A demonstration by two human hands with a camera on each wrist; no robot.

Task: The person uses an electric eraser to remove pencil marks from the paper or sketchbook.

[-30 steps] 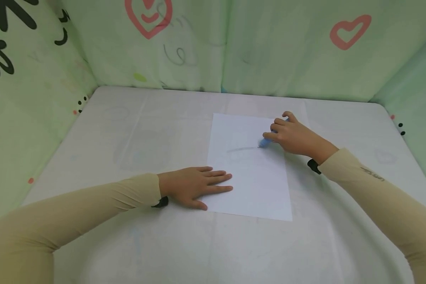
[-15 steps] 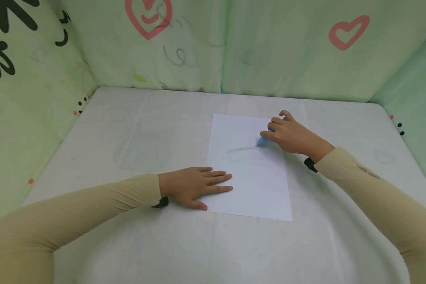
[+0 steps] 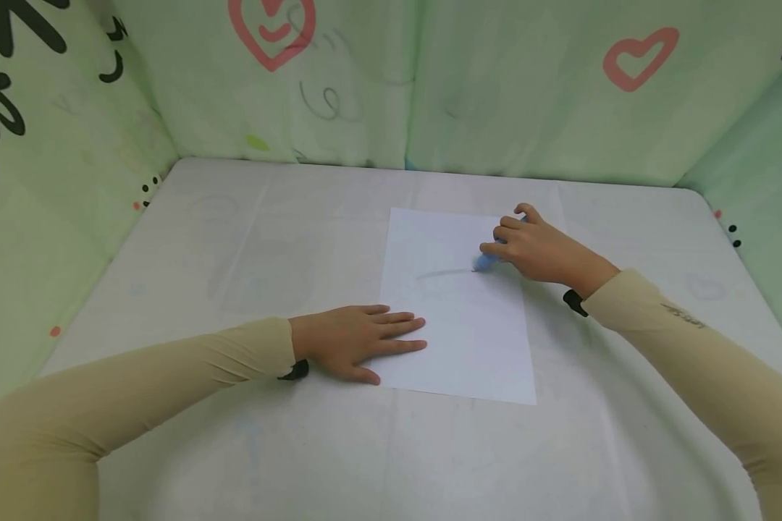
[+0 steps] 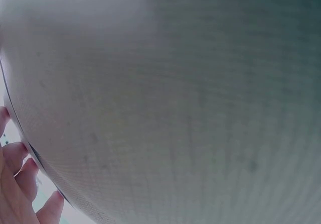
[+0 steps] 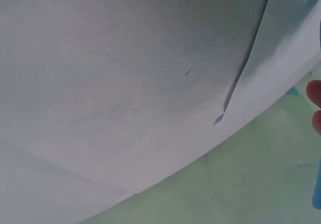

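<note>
A: Left hand (image 3: 358, 341) lies flat, fingers straight, on the lower left edge of the sheet of paper (image 3: 459, 340). My read: it pins the sheet so it does not slide on the table (image 3: 234, 246) under the strokes.

B: Right hand (image 3: 534, 250)?

A: Fingers curled round a blue marker (image 3: 485, 262), pinching it low on the barrel. Tip points left and touches the paper at the right end of a faint grey line (image 3: 443, 273).

B: So the marker sits where, against the grip?

A: It sticks out just past the fingertips, toward the middle of the sheet; most of the barrel is hidden by the hand. The paper lies mid-table, between the two hands. The wrist views add only a slip of blue at the frame edge.
</note>
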